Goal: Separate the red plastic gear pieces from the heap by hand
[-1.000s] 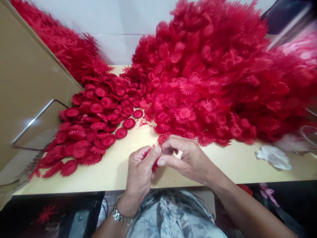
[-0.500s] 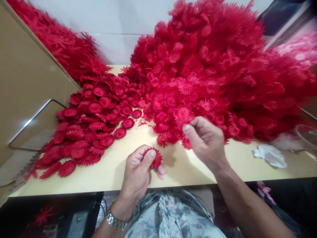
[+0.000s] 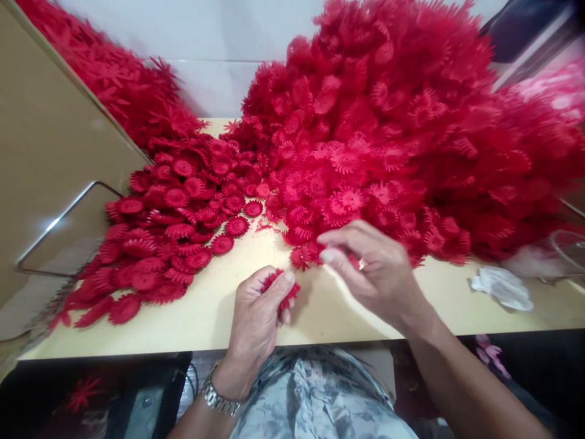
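Note:
Over the front of the table, my left hand (image 3: 258,314) is closed on a small stack of red flower-shaped petal discs (image 3: 289,296) with fringed edges. The thumb presses on top of the stack, and fingers curl underneath. My right hand (image 3: 370,265) hovers to the right and slightly higher, in front of the large pile of loose red petal discs (image 3: 365,158). Its fingers are bent, with the thumb a little apart from the index finger, and I see nothing gripped between them. Some red shows behind the thumb.
Thicker stacked red discs (image 3: 159,244) lie on the left of the table (image 3: 219,305), with red pointed petals (image 3: 105,79) heaped behind them. A cardboard-coloured panel with a metal handle (image 3: 59,219) borders the left. Crumpled white material (image 3: 501,288) lies at right.
My right hand has moved left and slightly down from the pile, and its thumb and index finger have come apart. My left hand has tilted the stack slightly but still grips it.

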A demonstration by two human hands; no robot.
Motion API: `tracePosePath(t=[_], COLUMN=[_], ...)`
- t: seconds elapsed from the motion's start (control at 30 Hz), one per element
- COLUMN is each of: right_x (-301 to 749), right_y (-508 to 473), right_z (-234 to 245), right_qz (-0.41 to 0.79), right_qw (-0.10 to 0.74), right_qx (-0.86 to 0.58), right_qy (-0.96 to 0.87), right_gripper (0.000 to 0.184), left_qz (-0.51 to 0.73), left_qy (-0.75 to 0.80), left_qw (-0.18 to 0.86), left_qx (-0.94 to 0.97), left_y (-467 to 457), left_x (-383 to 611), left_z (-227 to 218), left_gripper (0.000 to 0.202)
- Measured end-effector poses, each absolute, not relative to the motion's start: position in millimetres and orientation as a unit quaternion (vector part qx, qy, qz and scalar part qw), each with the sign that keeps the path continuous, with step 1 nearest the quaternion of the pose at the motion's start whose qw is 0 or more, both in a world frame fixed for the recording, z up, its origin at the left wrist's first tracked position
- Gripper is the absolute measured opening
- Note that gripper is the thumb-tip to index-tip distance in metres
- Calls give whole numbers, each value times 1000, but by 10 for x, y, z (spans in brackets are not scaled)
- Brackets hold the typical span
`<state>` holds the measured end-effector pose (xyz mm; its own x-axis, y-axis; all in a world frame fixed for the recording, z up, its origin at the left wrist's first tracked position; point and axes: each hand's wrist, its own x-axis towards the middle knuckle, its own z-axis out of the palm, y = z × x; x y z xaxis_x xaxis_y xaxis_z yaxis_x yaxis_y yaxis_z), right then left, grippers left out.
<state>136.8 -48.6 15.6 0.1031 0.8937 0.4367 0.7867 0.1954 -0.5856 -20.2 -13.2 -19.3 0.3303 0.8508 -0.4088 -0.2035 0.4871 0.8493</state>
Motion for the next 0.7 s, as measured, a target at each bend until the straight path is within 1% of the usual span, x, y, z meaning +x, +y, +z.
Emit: tracePosePath(t=[0.07,0.1,0.13,0.2,0.3,0.4,0.47,0.53,0.6,0.67,0.7], right_x=[1237,1190,1158,1134,1151,1164,1164,1177,1218,1293,1339], right_y=[-500,-499,-496,-489,-491,-498,-491,-477,-463,-458,-458], right_z=[115,87,56,2,-33,-14,9,22,20,19,27], right_qz=[238,302,347,392,379,297,226,191,215,246,240], right_qw=[401,402,405,418,449,468,465,455,456,475,482], right_qx=[-592,-574,-560,-543,-566,-628,-652,-654,-648,-649,-655], right_qy=[-657,-646,-634,-614,-578,-546,-554,-573,-570,-540,-530], right_gripper=[10,10,10,12,14,14,13,12,13,16,17], left_qz=[366,365,362,357,356,346,341,341,346,354,355], left_qy=[453,450,446,434,409,393,381,373,379,389,395], left_qw=[725,726,729,741,757,766,772,776,773,766,763], left_qx=[367,371,373,368,363,373,378,378,373,370,370], left_y=[-149,-159,-169,-185,-191,-177,-166,-157,-149,-140,-134], left_x=[-184,-179,-178,-188,-220,-234,-225,-216,-225,-254,-272], left_z=[-191,-191,-192,-197,-201,-183,-161,-143,-134,-134,-134], left_gripper=[34,36,37,36,33,30,28,25,24,25,25])
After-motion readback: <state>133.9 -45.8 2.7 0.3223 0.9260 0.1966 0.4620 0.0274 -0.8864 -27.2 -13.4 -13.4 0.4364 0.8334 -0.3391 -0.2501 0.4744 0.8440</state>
